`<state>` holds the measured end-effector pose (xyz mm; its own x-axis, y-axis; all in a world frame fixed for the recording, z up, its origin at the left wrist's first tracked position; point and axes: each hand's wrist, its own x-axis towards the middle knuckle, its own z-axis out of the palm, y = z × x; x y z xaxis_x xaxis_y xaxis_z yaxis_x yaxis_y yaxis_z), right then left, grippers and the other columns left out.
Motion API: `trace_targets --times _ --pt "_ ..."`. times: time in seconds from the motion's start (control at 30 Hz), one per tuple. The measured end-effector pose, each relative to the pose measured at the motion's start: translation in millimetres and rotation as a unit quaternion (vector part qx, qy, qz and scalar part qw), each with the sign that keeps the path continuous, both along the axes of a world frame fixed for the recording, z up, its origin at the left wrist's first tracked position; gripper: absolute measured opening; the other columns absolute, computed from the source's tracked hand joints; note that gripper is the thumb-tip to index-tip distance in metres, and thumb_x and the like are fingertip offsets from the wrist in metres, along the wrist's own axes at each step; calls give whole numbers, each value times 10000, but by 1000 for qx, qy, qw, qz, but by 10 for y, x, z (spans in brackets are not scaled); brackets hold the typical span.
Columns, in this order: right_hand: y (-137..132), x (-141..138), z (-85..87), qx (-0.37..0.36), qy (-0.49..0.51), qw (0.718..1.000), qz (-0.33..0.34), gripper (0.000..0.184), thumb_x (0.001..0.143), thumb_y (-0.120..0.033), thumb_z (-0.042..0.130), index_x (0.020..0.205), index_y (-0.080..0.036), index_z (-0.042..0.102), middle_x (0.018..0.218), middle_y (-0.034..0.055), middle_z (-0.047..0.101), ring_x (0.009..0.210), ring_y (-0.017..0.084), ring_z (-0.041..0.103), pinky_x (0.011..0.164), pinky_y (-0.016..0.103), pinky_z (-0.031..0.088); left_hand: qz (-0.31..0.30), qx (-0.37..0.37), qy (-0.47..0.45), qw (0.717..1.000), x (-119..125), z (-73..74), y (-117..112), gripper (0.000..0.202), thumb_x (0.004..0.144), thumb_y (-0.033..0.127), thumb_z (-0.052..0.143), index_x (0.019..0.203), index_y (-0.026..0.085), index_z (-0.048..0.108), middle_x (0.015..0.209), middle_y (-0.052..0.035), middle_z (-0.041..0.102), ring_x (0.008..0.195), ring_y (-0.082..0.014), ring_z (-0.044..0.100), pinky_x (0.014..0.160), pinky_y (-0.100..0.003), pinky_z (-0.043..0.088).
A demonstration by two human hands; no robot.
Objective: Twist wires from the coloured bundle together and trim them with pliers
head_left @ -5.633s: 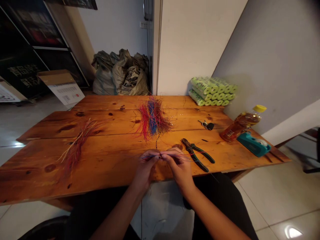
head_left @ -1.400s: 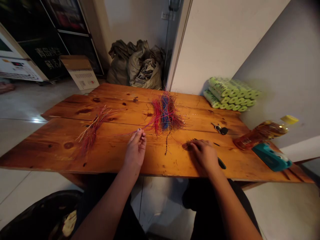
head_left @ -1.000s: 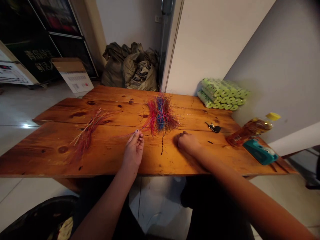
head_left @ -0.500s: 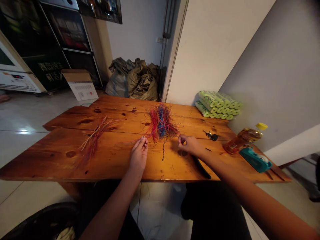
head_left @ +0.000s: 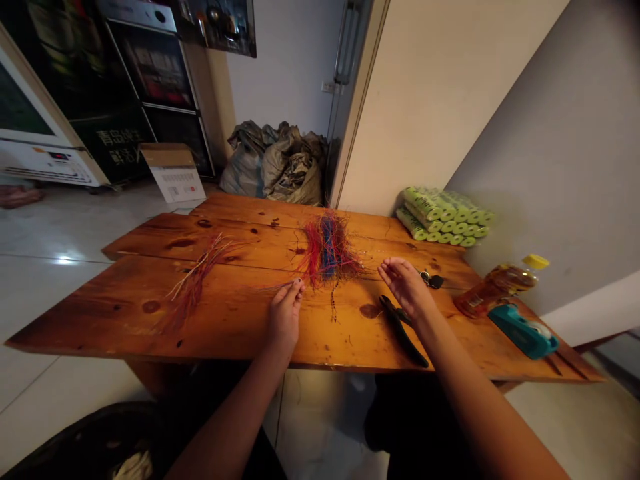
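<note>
Thin red, blue and copper-coloured wires lie in a tangled pile (head_left: 327, 247) in the middle of the wooden table. My left hand (head_left: 287, 307) is at the pile's near left edge, thumb and fingertips pinched on a thin reddish wire that trails faintly leftward. To the pile's right, my right hand (head_left: 405, 283) hovers with loosely spread fingers, and I see nothing between them. Below that hand rests a pair of dark-handled cutting pliers (head_left: 400, 330), partly behind the wrist. On the left side of the table is a looser bundle of wires (head_left: 195, 280), red and pale.
Keys (head_left: 433, 280), a yellow-capped drink bottle (head_left: 493, 290) and a teal tape dispenser (head_left: 523, 330) are on the right. Green-wrapped rolls (head_left: 445, 217) are stacked at the back right. Full sacks (head_left: 280, 163) stand beyond the table. A black bin (head_left: 85, 440) is at lower left.
My right hand has moved right and slightly up, away from the pile, and its fingers have loosened from a pinch. The pliers show more fully. My left hand stays pinched beside the pile.
</note>
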<state>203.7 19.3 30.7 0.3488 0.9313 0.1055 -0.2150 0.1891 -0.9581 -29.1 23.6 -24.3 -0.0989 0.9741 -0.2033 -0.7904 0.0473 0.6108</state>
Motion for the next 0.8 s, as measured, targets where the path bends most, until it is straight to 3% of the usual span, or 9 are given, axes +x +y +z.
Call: trace_targets --times 0.17,0.23,0.37,0.5,0.63,0.8 --pt "-140 -130 95 -12 21 1000 3 294 595 -302 712 870 -244 625 751 -18 636 729 131 618 821 335 494 16 -4 18 1000 32 17 -7 136 593 153 718 705 125 647 721 -4 635 667 -56 581 674 -162 419" --pt "-288 -293 98 -31 40 999 22 242 608 -291 714 832 -223 656 732 -19 633 694 111 608 797 283 499 30 2 39 999 45 19 -12 146 583 172 724 697 130 644 710 1 633 664 -63 576 677 -171 418" --pt "-551 -708 -44 -97 83 984 124 180 631 -297 725 763 -180 690 701 0 640 630 90 586 683 210 504 47 22 103 993 85 -9 -34 163 595 229 723 707 141 644 692 9 638 673 -81 575 712 -200 413" --pt "-591 -1042 -246 -114 95 971 189 185 664 -319 708 755 -158 702 688 21 644 602 91 570 634 205 490 33 26 168 985 153 -45 -98 138 605 240 714 686 151 648 672 8 647 678 -102 577 698 -215 407" --pt "-521 -1158 -342 -116 106 970 184 171 657 -323 711 709 -161 693 656 10 631 578 87 550 597 201 470 -1 24 176 984 205 -36 -169 114 583 225 718 644 158 648 658 1 656 667 -121 587 680 -231 416" --pt "-491 -1132 -338 -127 100 974 159 184 632 -328 722 680 -157 677 622 -7 611 540 73 521 559 194 436 -23 27 158 987 233 -14 -210 102 552 212 727 612 168 658 633 5 664 636 -117 595 680 -233 425"
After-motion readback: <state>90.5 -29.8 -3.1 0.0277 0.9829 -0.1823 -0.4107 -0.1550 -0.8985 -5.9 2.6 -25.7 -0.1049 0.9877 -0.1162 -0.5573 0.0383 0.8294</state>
